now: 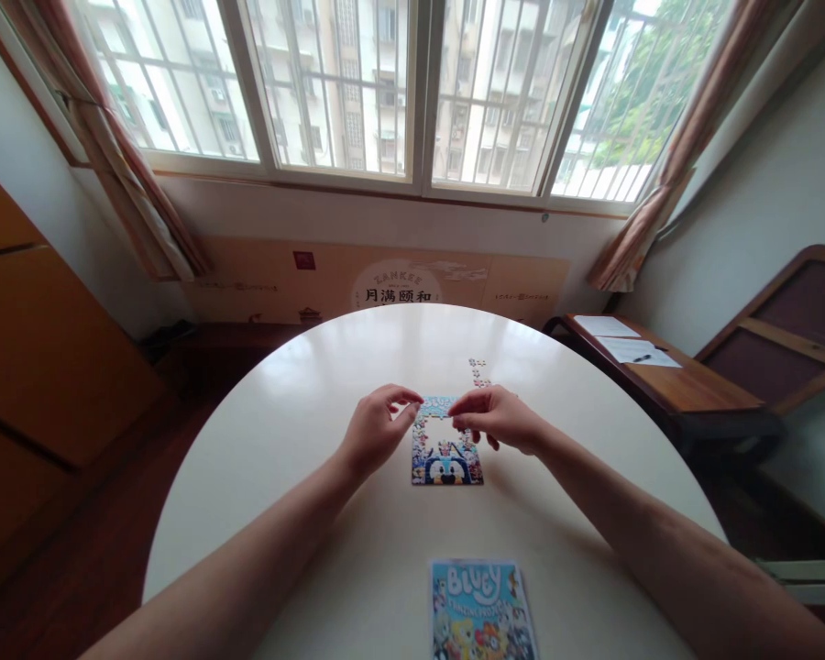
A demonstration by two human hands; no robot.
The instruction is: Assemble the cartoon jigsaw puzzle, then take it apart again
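The partly assembled puzzle (446, 470) is seen flat on the worktop (261, 440), its upper part flanked by the left hand (379, 422) and right hand (500, 420); whether anything is pinched by either cannot be told, and for filling the open middle, apparently the step in hand, careful edge-matching is called for.

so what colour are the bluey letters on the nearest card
The letters are white, against light blue on the card; head view shows it best.

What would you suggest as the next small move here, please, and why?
I'd probably bring the right hand over the gap in the puzzle, setting a piece there if it holds one: the middle is unfilled, and loose pieces lie beyond.
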